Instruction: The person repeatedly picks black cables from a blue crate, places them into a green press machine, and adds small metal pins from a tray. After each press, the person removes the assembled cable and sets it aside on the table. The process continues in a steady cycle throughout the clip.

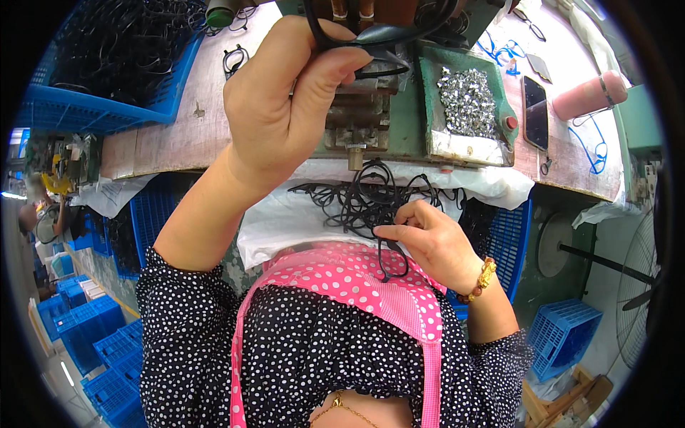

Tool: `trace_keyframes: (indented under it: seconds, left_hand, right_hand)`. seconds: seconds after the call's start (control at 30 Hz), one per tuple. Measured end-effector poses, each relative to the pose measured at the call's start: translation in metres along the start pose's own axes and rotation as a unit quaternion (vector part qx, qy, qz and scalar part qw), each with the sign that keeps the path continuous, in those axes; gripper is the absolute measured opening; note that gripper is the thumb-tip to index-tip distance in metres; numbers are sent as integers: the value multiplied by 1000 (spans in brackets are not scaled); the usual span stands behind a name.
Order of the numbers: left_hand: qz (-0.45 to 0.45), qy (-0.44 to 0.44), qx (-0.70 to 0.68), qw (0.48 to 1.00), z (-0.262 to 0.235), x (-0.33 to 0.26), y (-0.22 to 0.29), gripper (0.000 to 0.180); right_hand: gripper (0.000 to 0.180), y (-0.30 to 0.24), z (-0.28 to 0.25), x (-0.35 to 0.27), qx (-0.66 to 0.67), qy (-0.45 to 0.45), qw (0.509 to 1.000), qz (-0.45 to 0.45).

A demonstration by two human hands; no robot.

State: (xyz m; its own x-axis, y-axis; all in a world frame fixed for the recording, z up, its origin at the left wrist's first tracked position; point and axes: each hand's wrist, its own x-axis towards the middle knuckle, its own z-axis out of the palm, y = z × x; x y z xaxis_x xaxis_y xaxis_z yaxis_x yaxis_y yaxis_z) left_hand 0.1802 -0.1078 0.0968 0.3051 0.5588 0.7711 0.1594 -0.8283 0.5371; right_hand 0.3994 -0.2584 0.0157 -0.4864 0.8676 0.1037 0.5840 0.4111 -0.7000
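Observation:
My left hand (282, 96) is raised at the machine (358, 118), thumb and forefinger pinched on a black eyeglass frame (433, 30). Part of that frame is cut off by the upper edge. Lower down, my right hand (442, 246) has its fingers closed on another black eyeglass frame (383, 262), which hangs over my pink dotted apron (342, 274). Just beyond that hand, a tangled heap of black eyeglass frames (364, 196) lies on white sheeting (267, 221) at the table's front edge.
Right of the machine, a green tray (427, 93) holds small shiny metal pieces (467, 100). Beyond it are a phone (535, 110), a pink bottle (585, 96) and blue eyeglass frames (598, 153). A blue basket (168, 96) of black frames stands left; a fan (642, 278) stands right.

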Motion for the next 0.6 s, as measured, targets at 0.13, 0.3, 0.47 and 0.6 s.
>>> trace_keyframes:
  seconds: [0.13,0.3,0.47,0.6]
  left_hand:
    - [18,-32,9,999,-2,2,1,20]
    - [-42,14,-31,999,2,0,4,11]
    - [-9,14,26,1000,-13,-12,7,21]
    - [-53,76,19,996,-33,-38,-1,23]
  right_hand:
    - [23,2,2,6,-76,-21,997,-28]
    - [15,12,3,16,-96,31,993,-67]
    - [19,8,14,15,-102,132,981,94]
    - [21,10,24,26,-75,90,977,180]
